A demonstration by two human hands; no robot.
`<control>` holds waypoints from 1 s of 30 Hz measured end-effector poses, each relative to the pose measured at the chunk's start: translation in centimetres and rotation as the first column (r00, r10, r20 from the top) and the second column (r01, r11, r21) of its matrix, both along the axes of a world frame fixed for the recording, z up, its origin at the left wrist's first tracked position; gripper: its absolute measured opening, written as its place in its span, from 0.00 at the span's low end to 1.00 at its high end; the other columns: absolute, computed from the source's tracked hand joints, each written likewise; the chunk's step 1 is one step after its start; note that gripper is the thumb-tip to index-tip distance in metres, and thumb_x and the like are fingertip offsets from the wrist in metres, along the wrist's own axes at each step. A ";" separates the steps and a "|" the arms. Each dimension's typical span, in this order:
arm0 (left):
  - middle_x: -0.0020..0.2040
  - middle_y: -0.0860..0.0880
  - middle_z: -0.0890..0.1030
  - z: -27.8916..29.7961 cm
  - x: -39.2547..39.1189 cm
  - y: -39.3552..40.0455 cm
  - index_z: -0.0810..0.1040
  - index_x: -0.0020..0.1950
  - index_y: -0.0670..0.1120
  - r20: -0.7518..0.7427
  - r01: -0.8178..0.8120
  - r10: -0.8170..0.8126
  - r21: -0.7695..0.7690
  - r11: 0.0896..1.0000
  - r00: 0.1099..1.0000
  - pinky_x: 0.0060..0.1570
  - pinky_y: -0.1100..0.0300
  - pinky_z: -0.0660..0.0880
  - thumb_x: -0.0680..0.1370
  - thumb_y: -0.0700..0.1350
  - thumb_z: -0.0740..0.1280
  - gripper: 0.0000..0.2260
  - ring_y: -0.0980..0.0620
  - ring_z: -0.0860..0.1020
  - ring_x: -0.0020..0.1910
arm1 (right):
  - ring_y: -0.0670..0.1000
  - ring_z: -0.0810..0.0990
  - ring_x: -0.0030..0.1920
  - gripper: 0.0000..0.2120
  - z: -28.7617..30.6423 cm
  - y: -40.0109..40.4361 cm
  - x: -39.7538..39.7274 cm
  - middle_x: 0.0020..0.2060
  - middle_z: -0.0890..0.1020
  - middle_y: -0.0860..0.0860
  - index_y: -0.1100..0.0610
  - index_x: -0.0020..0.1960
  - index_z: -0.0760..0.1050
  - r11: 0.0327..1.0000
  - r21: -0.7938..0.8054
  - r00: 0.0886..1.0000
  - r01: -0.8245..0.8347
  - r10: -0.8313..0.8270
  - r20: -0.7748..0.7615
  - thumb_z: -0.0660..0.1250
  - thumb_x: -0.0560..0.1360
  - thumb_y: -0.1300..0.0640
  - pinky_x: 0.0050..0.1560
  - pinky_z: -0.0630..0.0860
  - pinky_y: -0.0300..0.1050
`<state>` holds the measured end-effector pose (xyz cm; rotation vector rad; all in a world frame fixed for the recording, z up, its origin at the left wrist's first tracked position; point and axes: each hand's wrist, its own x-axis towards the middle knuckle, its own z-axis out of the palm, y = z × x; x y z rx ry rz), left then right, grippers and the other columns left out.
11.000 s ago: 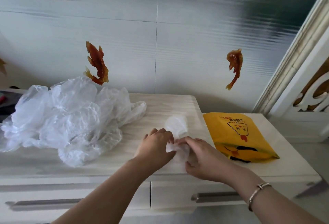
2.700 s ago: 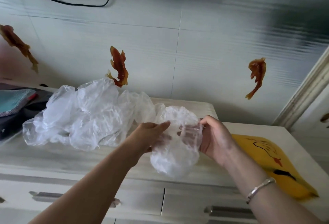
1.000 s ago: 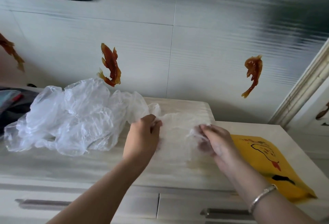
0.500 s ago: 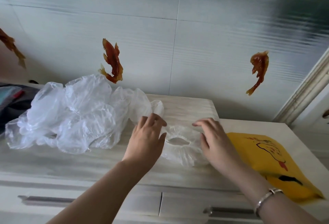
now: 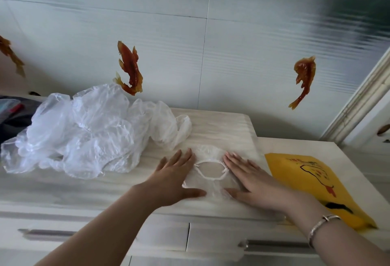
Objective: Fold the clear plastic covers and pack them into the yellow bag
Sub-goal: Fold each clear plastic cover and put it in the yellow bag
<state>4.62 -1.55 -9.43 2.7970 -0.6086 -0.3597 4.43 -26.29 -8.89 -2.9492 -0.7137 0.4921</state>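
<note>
Pressing down from both sides, the left hand and the right hand lay flat on a single clear plastic cover spread on the pale wood-grain table. Both hands had their fingers straight and slightly spread, palms down, with the thumbs reaching toward each other along the near edge of the cover; nothing was pinched or gripped. The cover's white elastic rim formed a puckered ring between the two hands, with bare table showing through its opening. A silver bracelet circled the right wrist. To the left, touching or nearly touching the flattened cover, sat the loose pile of crumpled clear covers, heaped well above the surface; how many it held could not be told from the tangle. To the right, just beside the right hand, the yellow bag lay flat on a lower white surface, printed with a red and black drawing, and whether its mouth was open was hard to judge from this angle. Behind everything ran a light tiled wall bearing orange fish decals, and two drawer handles showed on the cabinet front below the table edge.
</note>
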 end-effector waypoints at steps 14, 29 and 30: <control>0.61 0.54 0.73 1.5 -1.4 0.3 0.73 0.65 0.48 0.131 0.003 0.038 -0.299 0.954 0.991 0.62 0.66 0.65 0.73 0.62 0.67 0.26 0.56 0.71 0.61 | 0.40 0.58 0.69 0.28 2.1 1.3 -3.8 0.67 0.65 0.40 0.48 0.72 0.63 0.982 0.170 0.973 -0.087 0.047 0.226 0.63 0.73 0.49 0.72 0.53 0.36; 0.48 0.53 0.79 1.4 -0.7 -1.3 0.78 0.51 0.48 0.130 -0.256 0.325 -0.379 0.889 0.937 0.51 0.57 0.70 0.73 0.42 0.65 0.08 0.50 0.75 0.51 | 0.57 0.81 0.44 0.15 1.1 2.0 -0.7 0.40 0.83 0.58 0.57 0.40 0.81 0.582 0.663 0.834 0.470 -0.538 -0.118 0.61 0.78 0.51 0.39 0.70 0.44; 0.40 0.52 0.78 1.5 -0.4 -1.5 0.78 0.43 0.46 0.105 -0.312 0.388 -0.426 0.850 0.916 0.44 0.58 0.69 0.74 0.43 0.65 0.03 0.48 0.76 0.45 | 0.57 0.81 0.42 0.17 1.1 2.1 -0.4 0.38 0.83 0.58 0.57 0.37 0.81 0.558 0.674 0.819 0.484 -0.561 -0.124 0.61 0.78 0.50 0.37 0.69 0.43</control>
